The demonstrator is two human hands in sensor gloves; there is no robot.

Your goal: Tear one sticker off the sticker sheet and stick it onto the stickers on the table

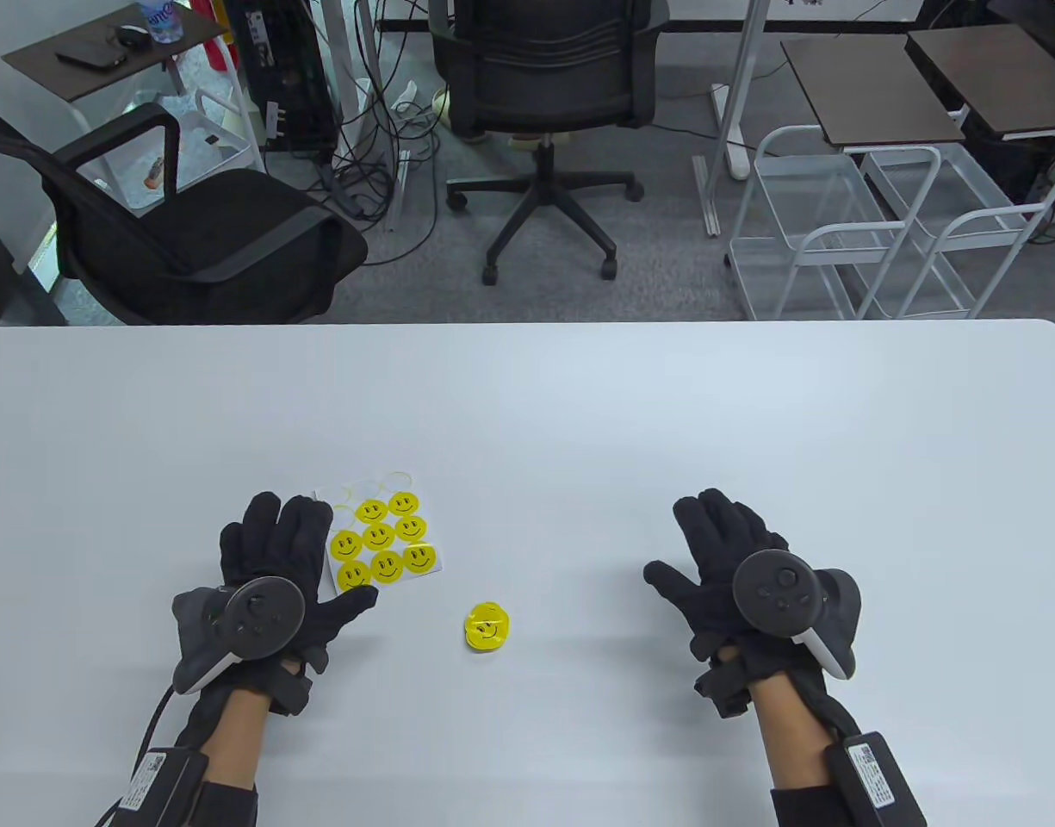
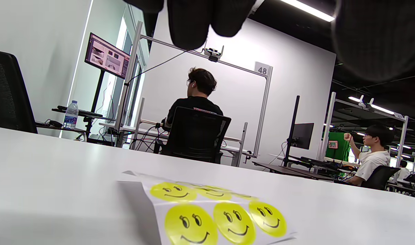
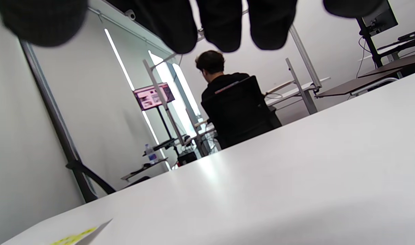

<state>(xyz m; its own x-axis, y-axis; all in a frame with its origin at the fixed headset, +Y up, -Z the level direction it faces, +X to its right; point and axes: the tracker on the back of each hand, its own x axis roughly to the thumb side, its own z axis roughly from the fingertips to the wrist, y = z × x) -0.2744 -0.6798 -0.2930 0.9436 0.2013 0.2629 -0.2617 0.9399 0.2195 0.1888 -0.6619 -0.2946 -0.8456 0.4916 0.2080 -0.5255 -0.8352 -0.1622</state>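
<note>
1. The left hand (image 1: 269, 577) lies flat on the counter (image 1: 579, 413), fingers spread, overlapping the left edge of the sticker sheet (image 1: 385, 543).
2. The right hand (image 1: 734, 568) rests flat and spread, holding nothing, well to the right of the sheet.
3. A small pile of yellow stickers (image 1: 487, 627) sits just below and right of the sheet, between the hands.

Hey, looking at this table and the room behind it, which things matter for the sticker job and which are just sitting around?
For the job:
- white sheet of yellow smiley stickers
- small pile of yellow smiley stickers on the table
- left hand, resting on the sheet's edge
- right hand, open, holding nothing

Just lying about:
- black office chair beyond the table
- plastic water bottle
- white wire carts
</note>
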